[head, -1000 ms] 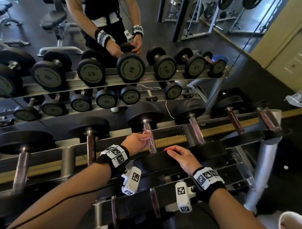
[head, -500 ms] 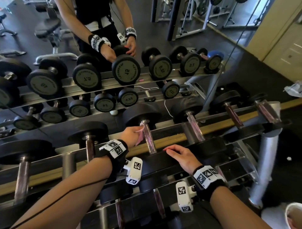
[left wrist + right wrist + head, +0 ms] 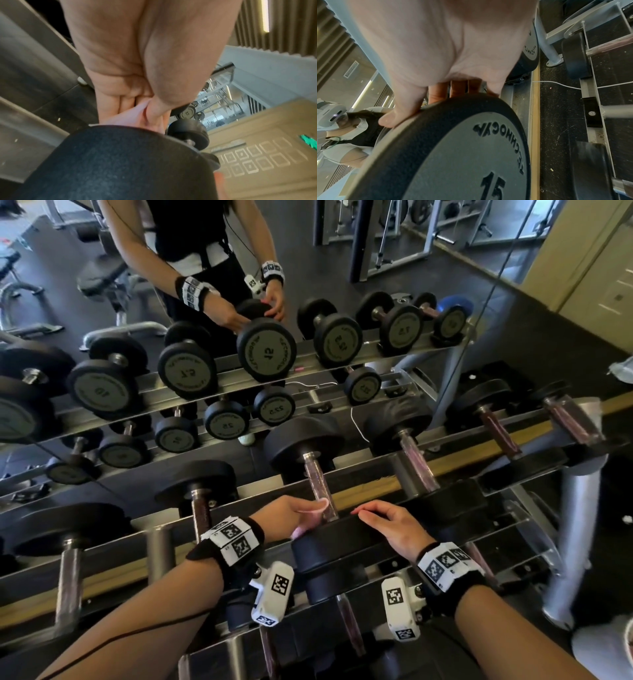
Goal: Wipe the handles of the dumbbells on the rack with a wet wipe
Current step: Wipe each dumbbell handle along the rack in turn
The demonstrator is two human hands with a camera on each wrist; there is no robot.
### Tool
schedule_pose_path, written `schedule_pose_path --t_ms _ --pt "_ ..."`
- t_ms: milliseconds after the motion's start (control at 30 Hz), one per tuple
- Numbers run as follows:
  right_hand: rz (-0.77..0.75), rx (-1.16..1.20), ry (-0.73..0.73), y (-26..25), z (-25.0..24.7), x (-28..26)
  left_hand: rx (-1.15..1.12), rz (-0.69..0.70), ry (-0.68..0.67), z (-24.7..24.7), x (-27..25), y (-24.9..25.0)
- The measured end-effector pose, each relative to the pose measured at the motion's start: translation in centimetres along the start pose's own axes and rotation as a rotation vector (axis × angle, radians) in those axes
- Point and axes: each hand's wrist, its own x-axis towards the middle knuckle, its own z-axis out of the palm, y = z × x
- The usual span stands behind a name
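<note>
A: What does my left hand (image 3: 286,513) hold?

B: A pale pink wet wipe (image 3: 310,517), pinched between thumb and curled fingers. In the left wrist view the wipe (image 3: 135,116) bunches under the thumb, just behind the near black weight (image 3: 120,162).

A: Where does the wipe sit against the dumbbell?

B: It is pressed to the near end of the handle (image 3: 320,491), where the bar meets the near weight (image 3: 346,542). The far weight (image 3: 303,443) rests at the mirror side of the rack (image 3: 513,453).

A: And my right hand (image 3: 394,525)?

B: It lies on top of the same near weight, fingers nearly straight and spread, gripping nothing. The right wrist view shows the fingers (image 3: 436,93) draped over the rim, with the grey face plate (image 3: 471,155) marked 15 below.

A: What stands beside it?

B: One neighbouring dumbbell to the left (image 3: 200,501), another to the right (image 3: 416,460), each apart from both hands. A mirror (image 3: 239,354) behind the rack repeats the row.
</note>
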Motion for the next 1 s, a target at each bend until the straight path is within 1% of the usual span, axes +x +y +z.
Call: schedule_pose_path --t_ms 33,100,167,233,400,467,533,600,667,767,833,867,900,933,1000 --pt "0.0 0.001 0.0 0.0 0.0 0.0 -0.082 0.016 0.05 -0.3 0.1 -0.1" --pt "-0.002 -0.008 0.003 0.0 0.0 0.0 -0.167 0.029 0.242 -1.4 0.9 -0.3" --pt "-0.003 -0.015 0.006 0.0 0.0 -0.1 -0.153 0.014 0.411 -2.4 2.3 -0.6" --pt "0.001 -0.017 0.01 0.1 0.0 -0.1 -0.161 -0.006 0.47 -2.7 3.3 -0.3" --pt "0.004 -0.016 0.011 0.1 0.0 -0.1 -0.216 -0.008 0.526 -1.7 4.3 0.4" --pt "0.008 -0.009 0.007 0.2 0.0 -0.1 -0.24 -0.008 0.516 -1.4 3.6 0.6" --pt "0.011 0.002 0.001 0.2 0.0 -0.1 -0.214 -0.005 0.495 -1.7 2.7 0.5" --pt "0.007 -0.003 -0.007 0.2 -0.1 -0.2 -0.174 0.039 0.487 -2.2 1.7 0.5" --pt "0.0 0.005 -0.012 0.2 -0.1 -0.2 -0.097 0.146 0.477 -2.7 1.1 1.0" --pt "0.0 0.021 -0.017 0.5 -0.1 -0.1 0.103 0.325 0.469 -3.5 1.2 2.2" --pt "0.006 0.018 -0.017 0.6 -0.1 0.0 0.203 0.448 0.433 -3.5 1.5 3.0" --pt "0.009 0.024 -0.016 0.6 -0.1 0.1 0.273 0.487 0.41 -3.3 1.8 3.2" --pt "0.011 0.036 -0.015 0.6 0.0 0.1 0.353 0.496 0.387 -3.1 2.2 3.2" --pt "0.009 0.052 -0.013 0.6 0.0 0.1 0.426 0.476 0.36 -2.9 2.7 3.0" --pt "-0.003 0.079 -0.002 0.6 0.2 0.1 0.506 0.397 0.271 -2.4 3.5 2.3"
